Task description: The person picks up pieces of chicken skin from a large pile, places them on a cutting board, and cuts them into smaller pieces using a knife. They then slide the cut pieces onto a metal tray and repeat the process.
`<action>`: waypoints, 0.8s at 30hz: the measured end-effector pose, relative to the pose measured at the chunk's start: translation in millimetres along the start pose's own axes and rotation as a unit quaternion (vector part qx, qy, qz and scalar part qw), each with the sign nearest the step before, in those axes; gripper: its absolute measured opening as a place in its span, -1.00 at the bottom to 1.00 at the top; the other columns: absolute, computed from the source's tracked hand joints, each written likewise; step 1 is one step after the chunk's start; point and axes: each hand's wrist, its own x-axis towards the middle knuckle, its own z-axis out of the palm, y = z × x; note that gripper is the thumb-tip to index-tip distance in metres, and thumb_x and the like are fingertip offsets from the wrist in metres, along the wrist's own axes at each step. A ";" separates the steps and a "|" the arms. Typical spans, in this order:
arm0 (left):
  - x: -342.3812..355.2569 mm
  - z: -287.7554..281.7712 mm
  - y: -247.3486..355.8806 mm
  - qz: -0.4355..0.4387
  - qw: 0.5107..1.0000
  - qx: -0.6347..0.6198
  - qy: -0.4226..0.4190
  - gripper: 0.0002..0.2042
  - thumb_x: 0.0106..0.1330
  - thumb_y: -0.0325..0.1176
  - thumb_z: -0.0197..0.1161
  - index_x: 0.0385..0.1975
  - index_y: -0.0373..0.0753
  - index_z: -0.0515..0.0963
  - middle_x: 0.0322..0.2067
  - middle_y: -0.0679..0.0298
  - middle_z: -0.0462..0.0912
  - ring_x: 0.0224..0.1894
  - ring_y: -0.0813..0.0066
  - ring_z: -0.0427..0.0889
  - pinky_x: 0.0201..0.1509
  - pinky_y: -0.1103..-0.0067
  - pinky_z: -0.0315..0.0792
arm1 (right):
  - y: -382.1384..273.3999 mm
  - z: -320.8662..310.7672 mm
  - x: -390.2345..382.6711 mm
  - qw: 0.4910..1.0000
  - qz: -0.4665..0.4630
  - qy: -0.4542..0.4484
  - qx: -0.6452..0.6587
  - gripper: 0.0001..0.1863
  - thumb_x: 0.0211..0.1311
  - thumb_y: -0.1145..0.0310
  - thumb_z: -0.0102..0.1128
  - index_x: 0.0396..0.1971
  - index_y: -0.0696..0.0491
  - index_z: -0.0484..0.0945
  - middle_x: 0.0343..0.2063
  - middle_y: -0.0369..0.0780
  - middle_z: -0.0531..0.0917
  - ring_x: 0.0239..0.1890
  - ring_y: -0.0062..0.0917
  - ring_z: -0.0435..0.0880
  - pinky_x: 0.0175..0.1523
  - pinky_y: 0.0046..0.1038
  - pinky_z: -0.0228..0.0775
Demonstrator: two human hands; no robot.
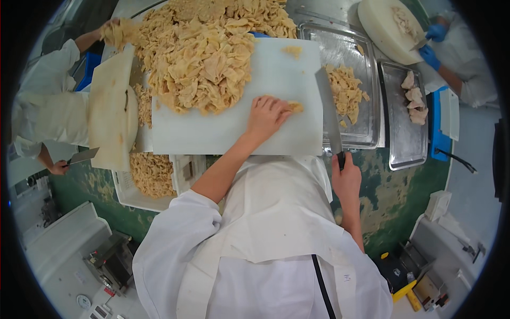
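Note:
My left hand (268, 114) rests on the white cutting board (223, 135), its curled fingers on a small flat yellow piece (295, 107) of what looks like chicken skin. My right hand (345, 173) grips the black handle of a large knife (332, 109); its blade lies along the board's right edge. A big pile of yellowish pieces (199, 69) covers the board's upper left, and a few scraps lie near its top edge. Right of the knife a metal tray (365, 133) holds more pieces (342, 87).
At left, a co-worker (48, 106) holds a knife (82, 156) and yellow pieces beside another board (106, 111); a white crate (127, 191) of pieces sits below. At right, a second tray (404, 149) holds pale meat, and another worker's blue-gloved hands (430, 56) work at a round board (380, 21).

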 end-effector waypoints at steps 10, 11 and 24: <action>-15.4 -35.2 -35.9 -0.115 0.993 -0.001 -0.006 -0.81 0.14 -0.50 0.30 -0.25 -0.21 0.53 -0.27 0.19 0.54 -0.12 0.17 0.54 -0.02 0.29 0.41 | -31.4 7.2 -25.5 0.992 -0.103 -0.053 0.041 -0.76 0.35 0.22 0.10 -0.33 0.11 0.41 -0.68 0.00 0.58 -0.57 0.03 0.59 -0.45 -0.04 0.38; -16.1 -36.7 -38.4 -0.119 0.993 0.014 0.015 -0.81 0.14 -0.53 0.28 -0.24 -0.22 0.53 -0.28 0.17 0.52 -0.15 0.14 0.54 -0.06 0.29 0.44 | -30.1 10.8 -26.8 0.992 -0.107 -0.049 0.052 -0.76 0.35 0.22 0.10 -0.33 0.11 0.41 -0.68 0.00 0.58 -0.57 0.02 0.59 -0.45 -0.04 0.38; 8.2 -62.4 -17.2 -0.250 0.926 -0.215 0.185 -0.88 0.23 -0.47 0.33 -0.26 -0.25 0.58 -0.37 0.17 0.62 -0.37 0.27 0.62 -0.25 0.52 0.50 | -15.8 22.6 -22.0 0.986 -0.123 -0.112 0.008 -0.75 0.35 0.18 0.09 -0.31 0.08 0.43 -0.65 0.02 0.59 -0.53 0.04 0.60 -0.41 -0.01 0.40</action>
